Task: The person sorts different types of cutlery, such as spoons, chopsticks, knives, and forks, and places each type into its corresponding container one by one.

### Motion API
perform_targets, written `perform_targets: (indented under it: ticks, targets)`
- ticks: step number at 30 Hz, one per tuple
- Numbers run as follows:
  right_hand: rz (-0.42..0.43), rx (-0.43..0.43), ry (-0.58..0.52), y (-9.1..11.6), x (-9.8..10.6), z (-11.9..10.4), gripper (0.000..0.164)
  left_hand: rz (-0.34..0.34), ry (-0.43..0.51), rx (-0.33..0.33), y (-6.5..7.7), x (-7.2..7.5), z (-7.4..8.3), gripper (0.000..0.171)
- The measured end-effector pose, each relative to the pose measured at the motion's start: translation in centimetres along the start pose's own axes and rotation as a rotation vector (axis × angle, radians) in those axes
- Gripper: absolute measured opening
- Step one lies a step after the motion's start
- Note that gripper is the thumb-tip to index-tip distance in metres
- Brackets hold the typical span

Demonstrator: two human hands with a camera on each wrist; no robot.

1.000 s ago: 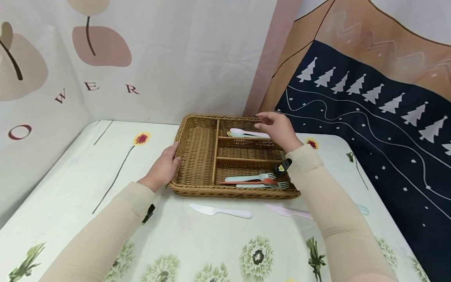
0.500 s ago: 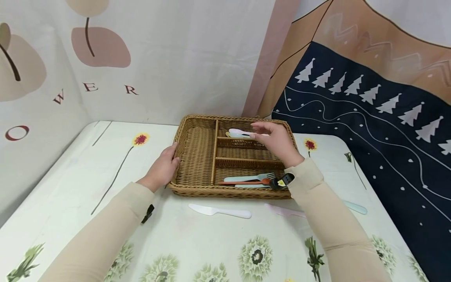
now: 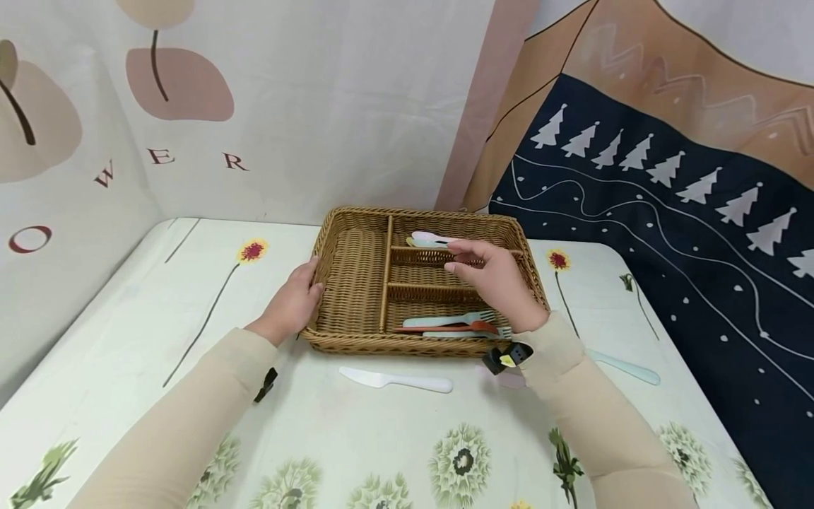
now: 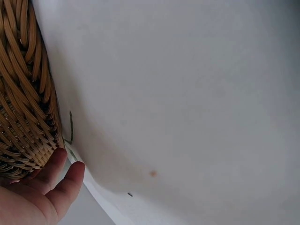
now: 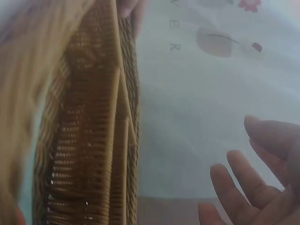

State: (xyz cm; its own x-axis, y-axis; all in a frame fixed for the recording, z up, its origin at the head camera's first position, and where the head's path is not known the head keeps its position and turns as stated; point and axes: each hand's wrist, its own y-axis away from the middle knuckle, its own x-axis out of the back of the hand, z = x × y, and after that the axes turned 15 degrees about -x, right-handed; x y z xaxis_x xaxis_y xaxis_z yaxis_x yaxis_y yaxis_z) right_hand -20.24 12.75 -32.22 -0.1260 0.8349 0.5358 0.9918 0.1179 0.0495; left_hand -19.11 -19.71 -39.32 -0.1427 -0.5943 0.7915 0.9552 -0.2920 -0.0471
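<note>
A brown wicker cutlery tray [image 3: 355, 283] lies on the table, with one long left compartment and three on the right. My left hand [image 3: 289, 304] holds its left side, the thumb against the outer wall; in the left wrist view fingers [image 4: 65, 190] show beside the weave. Over the right compartments hovers my right hand [image 3: 496, 276], thumb and fingers apart, nothing between them. Pale spoons [image 3: 429, 239] lie in the back compartment, partly behind its fingertips. In the front compartment are pale blue forks [image 3: 445, 322] and an orange piece of cutlery [image 3: 445, 329].
In front of the tray lie a white knife [image 3: 396, 380] and a pink knife [image 3: 509, 379], the latter mostly covered by the right sleeve. A pale blue handle [image 3: 626, 367] shows to the right of that forearm. Printed cloths hang behind the table.
My right hand has come from the tray's back edge toward the front and slightly left, away from the spoons. My left hand stays at the tray's side.
</note>
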Motion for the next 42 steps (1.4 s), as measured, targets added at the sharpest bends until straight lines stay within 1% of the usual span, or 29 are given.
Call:
perform_targets:
  ticks: [5,11,15,20,25,33,42]
  targets:
    - [-0.02,0.015,-0.012,1.4,-0.7,0.0,0.034,-0.003,0.006,0.003,0.0,0.0,-0.1,0.059]
    - [-0.064,-0.003,-0.031,2.9,-1.6,0.1,0.034,-0.005,0.012,0.007,0.0,0.1,-0.1,0.059]
    - [-0.093,0.012,-0.044,4.0,-2.1,0.2,0.035,-0.004,0.014,0.005,-0.1,0.1,-0.1,0.059]
    - [-0.108,0.033,-0.048,5.0,-3.0,0.3,0.034,-0.003,0.009,-0.001,-0.1,0.1,-0.1,0.059]
    - [-0.108,0.062,-0.007,5.8,-3.8,0.6,0.033,-0.003,0.003,-0.011,-0.1,0.1,-0.1,0.059]
    - [-0.139,0.097,0.02,6.8,-4.9,1.2,0.032,-0.004,-0.006,-0.011,0.0,0.1,-0.1,0.059]
    - [-0.223,0.081,0.013,7.7,-6.1,1.7,0.032,-0.007,0.001,-0.007,0.0,0.0,-0.2,0.059]
